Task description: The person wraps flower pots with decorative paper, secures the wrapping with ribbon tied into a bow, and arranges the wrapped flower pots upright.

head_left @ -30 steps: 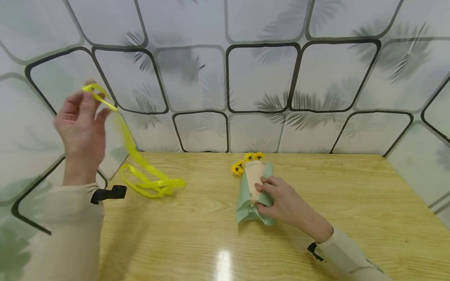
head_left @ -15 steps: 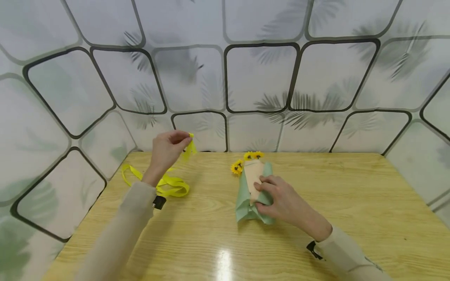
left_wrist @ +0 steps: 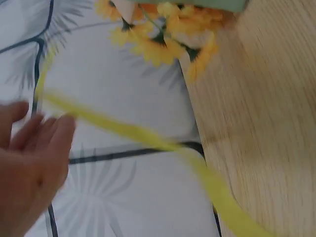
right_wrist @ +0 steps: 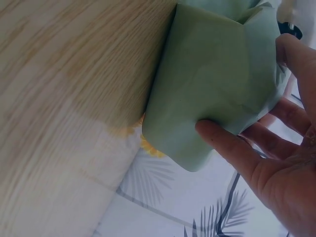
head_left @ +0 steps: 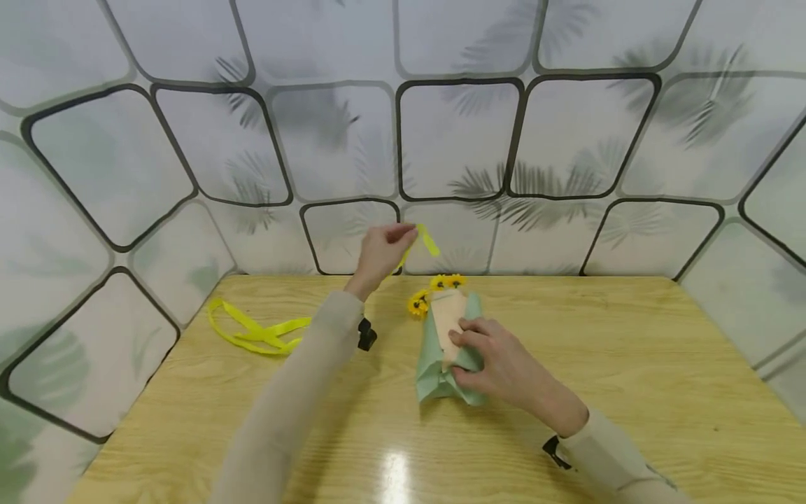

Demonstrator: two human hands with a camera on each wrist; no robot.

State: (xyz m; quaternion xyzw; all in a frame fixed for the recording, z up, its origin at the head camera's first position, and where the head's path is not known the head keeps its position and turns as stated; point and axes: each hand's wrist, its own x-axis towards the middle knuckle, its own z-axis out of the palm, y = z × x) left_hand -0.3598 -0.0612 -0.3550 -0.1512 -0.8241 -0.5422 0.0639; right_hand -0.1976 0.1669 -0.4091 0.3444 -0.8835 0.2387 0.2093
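Observation:
Yellow ribbon point(head_left: 430, 241) is pinched near one end between the thumb and fingers of my left hand point(head_left: 380, 255), raised behind the table's far edge. Its length trails down and lies in loops on the table at left. My right hand point(head_left: 506, 360) grips the green wrapping paper point(head_left: 429, 371) of a small bouquet. A pale paper panel point(head_left: 447, 318) covers its upper side. Yellow flowers point(head_left: 418, 304) stick out of the far end. In the right wrist view, fingers point(right_wrist: 224, 140) press the side of the green wrap point(right_wrist: 207, 74).
The wooden table point(head_left: 598, 350) ends at a patterned curtain-like backdrop point(head_left: 460, 140) at the back and sides. The loose ribbon loops point(head_left: 258, 332) lie left of the left forearm. A black strap point(head_left: 366, 334) is on the left wrist.
My left hand has swung from high at far left to the right, drawing the ribbon towards the bouquet. The right hand has stayed on the wrap.

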